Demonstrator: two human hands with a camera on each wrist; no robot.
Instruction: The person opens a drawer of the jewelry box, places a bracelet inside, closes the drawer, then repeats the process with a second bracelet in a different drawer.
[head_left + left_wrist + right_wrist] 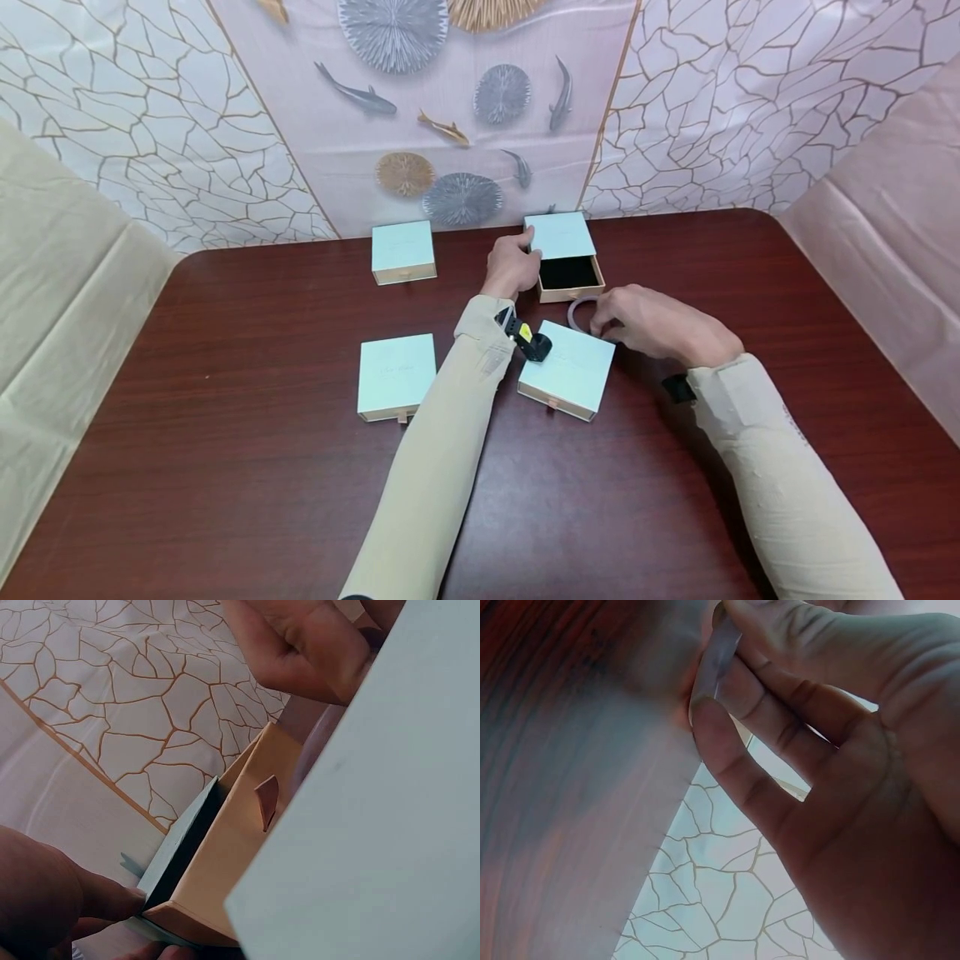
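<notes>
At the back of the table my left hand (512,265) grips the left side of a mint-green drawer box (561,235). Its cream drawer (572,294) is pulled partway out toward me and shows a black lining (567,272). A small pinkish pull tab (266,801) sticks out from the drawer front in the left wrist view. My right hand (660,325) pinches a pale lavender bangle (573,312) between thumb and fingers, just in front of that drawer. In the right wrist view the bangle (717,660) appears nearly edge-on at the fingertips.
Another mint box (567,370), shut and slightly turned, lies right in front of the bangle, beside the left wrist camera (534,345). Two more shut boxes stand to the left, one at the back (402,247) and one nearer (396,372). Patterned cloth (465,92) hangs behind the dark wooden table (262,467).
</notes>
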